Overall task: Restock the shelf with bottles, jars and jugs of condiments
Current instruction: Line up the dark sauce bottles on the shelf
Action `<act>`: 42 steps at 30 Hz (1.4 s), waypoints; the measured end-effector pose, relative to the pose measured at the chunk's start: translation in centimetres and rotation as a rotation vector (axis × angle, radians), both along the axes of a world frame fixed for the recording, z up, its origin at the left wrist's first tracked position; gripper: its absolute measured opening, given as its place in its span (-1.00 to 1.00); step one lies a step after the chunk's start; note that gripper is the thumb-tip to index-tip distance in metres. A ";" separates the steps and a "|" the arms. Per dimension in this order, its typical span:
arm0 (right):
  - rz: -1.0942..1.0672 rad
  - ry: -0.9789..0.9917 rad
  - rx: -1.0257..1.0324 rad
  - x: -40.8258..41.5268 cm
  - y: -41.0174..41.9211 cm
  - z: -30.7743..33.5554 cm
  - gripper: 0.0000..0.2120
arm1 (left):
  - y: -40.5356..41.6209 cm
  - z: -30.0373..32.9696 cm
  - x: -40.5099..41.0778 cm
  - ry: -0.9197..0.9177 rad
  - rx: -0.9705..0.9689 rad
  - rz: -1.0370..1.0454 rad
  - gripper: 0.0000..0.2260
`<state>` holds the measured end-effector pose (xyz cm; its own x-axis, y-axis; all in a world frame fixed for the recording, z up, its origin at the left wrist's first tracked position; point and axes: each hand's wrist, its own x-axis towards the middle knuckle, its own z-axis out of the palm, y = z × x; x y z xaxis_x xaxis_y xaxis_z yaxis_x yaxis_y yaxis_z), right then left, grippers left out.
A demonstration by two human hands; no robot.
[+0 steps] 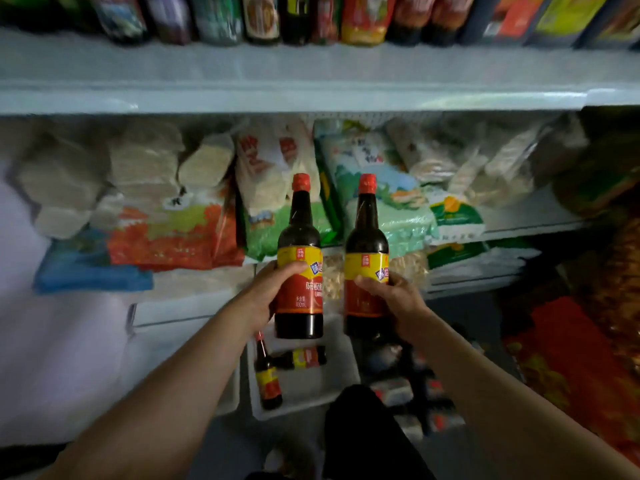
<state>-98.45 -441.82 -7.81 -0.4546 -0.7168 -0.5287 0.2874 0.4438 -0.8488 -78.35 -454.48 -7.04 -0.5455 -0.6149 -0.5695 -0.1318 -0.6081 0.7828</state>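
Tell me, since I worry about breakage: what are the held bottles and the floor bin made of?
Left bottle and right bottle: glossy, dark, see-through walls, glass or hard plastic; cannot tell which. Red caps look plastic. White bin: matte moulded plastic, seemingly.

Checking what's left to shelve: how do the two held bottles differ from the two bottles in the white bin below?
The held bottles are upright, one in the left hand and one in the right hand; the bin bottles lie on their sides in the white bin, untouched. The held pair stands parallel; the bin pair lies at an angle. All have dark contents and yellow-and-red labels.
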 end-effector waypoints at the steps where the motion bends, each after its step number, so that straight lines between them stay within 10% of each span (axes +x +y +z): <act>1: -0.013 0.017 -0.041 -0.5 -0.4 1.7 -0.61 | -0.5 1.7 -0.6 0.032 -0.018 0.001 -0.46; 19: -0.177 0.247 -0.621 -19.9 -12.3 26.2 -0.66 | -11.1 25.4 -18.2 0.479 -0.432 0.033 -0.34; 23: -0.248 0.298 -0.640 -25.5 -16.2 26.3 -0.55 | -13.9 25.5 -22.7 0.492 -0.444 0.096 -0.64; 42: -0.120 0.587 -0.720 -32.4 -21.9 20.6 -0.37 | -21.5 23.3 -32.6 0.302 -0.611 -0.007 -0.26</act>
<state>-130.81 -463.76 12.82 -0.6003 -0.7132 0.3618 -0.2644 -0.2499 -0.9315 -110.94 -476.00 16.27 -0.6309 -0.7738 0.0565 0.1440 -0.0453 0.9885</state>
